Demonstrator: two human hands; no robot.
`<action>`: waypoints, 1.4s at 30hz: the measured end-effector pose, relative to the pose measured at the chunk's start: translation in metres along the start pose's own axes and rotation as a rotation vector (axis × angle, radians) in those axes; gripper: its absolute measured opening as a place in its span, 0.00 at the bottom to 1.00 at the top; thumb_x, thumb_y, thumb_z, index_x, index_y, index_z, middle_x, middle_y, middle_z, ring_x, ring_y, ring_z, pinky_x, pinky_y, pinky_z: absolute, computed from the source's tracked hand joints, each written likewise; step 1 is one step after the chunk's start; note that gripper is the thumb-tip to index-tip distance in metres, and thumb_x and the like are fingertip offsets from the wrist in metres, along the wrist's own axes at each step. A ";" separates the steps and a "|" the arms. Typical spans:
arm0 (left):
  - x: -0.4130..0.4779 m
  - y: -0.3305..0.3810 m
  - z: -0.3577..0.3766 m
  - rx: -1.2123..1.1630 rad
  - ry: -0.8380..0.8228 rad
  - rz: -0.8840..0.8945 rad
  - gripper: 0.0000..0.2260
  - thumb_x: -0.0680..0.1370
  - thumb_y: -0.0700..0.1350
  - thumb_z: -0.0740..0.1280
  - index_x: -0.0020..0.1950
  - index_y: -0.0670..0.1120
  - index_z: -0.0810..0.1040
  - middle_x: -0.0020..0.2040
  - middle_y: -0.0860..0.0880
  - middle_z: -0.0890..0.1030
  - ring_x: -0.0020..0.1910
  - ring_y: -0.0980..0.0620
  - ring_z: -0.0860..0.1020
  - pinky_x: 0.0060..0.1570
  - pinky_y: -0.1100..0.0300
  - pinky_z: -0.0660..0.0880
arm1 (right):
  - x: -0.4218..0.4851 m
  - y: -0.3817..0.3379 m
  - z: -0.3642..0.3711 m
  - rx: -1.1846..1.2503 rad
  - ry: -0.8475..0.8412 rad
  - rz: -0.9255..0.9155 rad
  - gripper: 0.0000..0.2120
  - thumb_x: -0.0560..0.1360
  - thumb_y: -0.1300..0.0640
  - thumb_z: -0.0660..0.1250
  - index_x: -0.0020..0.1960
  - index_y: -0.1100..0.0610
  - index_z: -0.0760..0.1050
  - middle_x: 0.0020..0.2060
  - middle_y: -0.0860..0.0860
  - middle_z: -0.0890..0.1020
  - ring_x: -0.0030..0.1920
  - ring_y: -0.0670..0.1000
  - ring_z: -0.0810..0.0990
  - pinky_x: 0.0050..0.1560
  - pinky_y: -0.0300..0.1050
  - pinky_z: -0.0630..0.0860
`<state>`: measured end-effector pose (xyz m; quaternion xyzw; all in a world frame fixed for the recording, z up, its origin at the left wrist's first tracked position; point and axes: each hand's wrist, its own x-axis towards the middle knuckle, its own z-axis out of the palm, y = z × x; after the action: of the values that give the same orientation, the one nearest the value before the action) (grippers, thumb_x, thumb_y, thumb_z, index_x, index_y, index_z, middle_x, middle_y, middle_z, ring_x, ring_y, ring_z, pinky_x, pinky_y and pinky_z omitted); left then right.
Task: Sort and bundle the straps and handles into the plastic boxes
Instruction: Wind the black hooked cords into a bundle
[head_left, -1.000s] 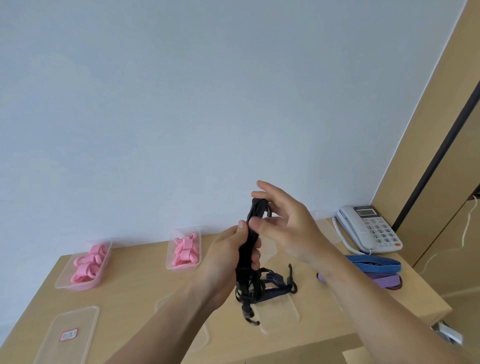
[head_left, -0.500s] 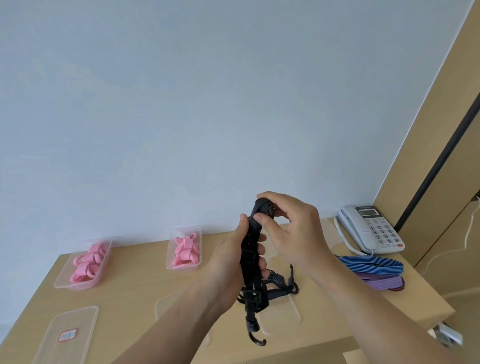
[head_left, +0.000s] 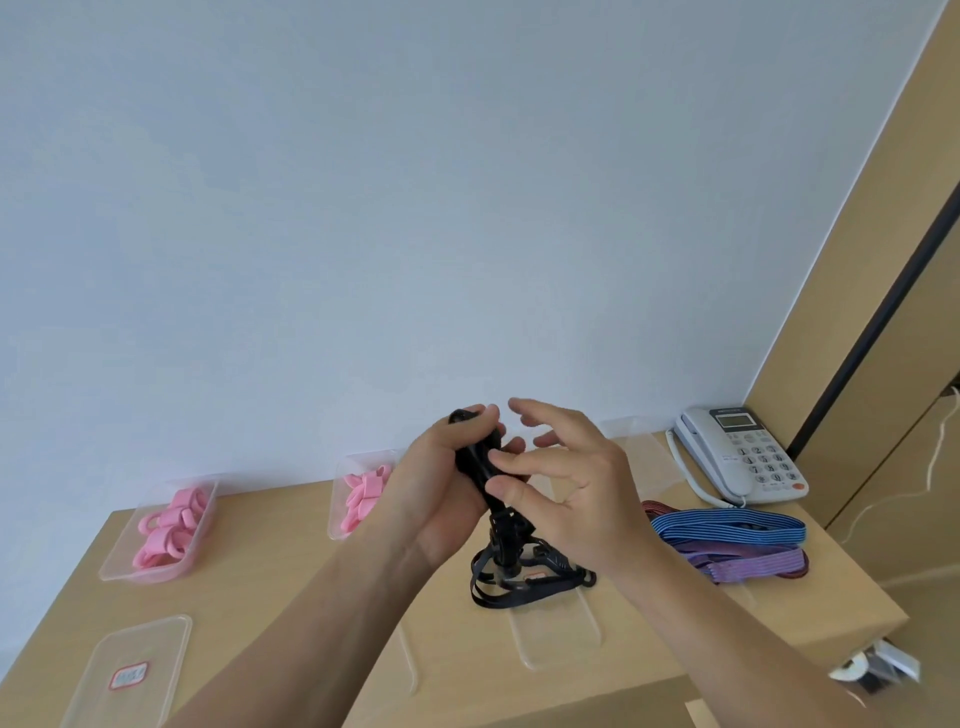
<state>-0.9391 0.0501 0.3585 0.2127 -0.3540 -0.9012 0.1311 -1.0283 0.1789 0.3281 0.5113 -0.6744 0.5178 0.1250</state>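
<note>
Your right hand (head_left: 576, 483) has let go of the folded black strap (head_left: 480, 467), fingers now spread, while your left hand (head_left: 441, 483) grips it alone, so the bundle looks nearly ready for boxing.

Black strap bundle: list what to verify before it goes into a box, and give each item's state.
1. Left hand grips the black strap bundle: ok.
2. Right hand has a pinch on it: cannot tell. Thumb and forefinger sit at the bundle, and the other fingers are spread.
3. Whole strap gathered: not ok. Loose black loops trail below the hands onto the table.
4. Clear box behind the hands is free to receive it: cannot tell, as it is partly hidden.
5. Pink handles kept apart in their own boxes: ok.
</note>
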 end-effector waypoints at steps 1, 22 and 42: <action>0.001 -0.001 0.000 -0.021 -0.008 0.019 0.09 0.76 0.39 0.74 0.54 0.42 0.76 0.41 0.45 0.81 0.41 0.46 0.84 0.46 0.52 0.83 | 0.000 -0.001 0.000 0.045 -0.009 0.073 0.17 0.68 0.49 0.79 0.56 0.49 0.86 0.68 0.48 0.77 0.62 0.49 0.79 0.60 0.46 0.77; 0.018 -0.019 -0.029 1.057 0.220 0.613 0.14 0.82 0.40 0.67 0.63 0.54 0.69 0.43 0.54 0.77 0.40 0.51 0.76 0.43 0.55 0.76 | 0.013 -0.010 -0.007 -0.544 -0.723 0.164 0.12 0.78 0.55 0.62 0.60 0.48 0.74 0.43 0.47 0.79 0.46 0.55 0.78 0.44 0.52 0.75; -0.017 -0.005 -0.071 0.473 -0.419 0.002 0.15 0.69 0.32 0.70 0.51 0.47 0.82 0.45 0.46 0.81 0.43 0.49 0.81 0.37 0.59 0.77 | 0.012 -0.021 0.002 -0.072 -0.136 0.263 0.28 0.57 0.38 0.82 0.53 0.47 0.85 0.58 0.41 0.80 0.61 0.39 0.77 0.57 0.32 0.73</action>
<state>-0.8914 0.0190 0.3133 0.0466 -0.5732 -0.8181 0.0029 -1.0156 0.1716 0.3477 0.4475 -0.7607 0.4694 0.0284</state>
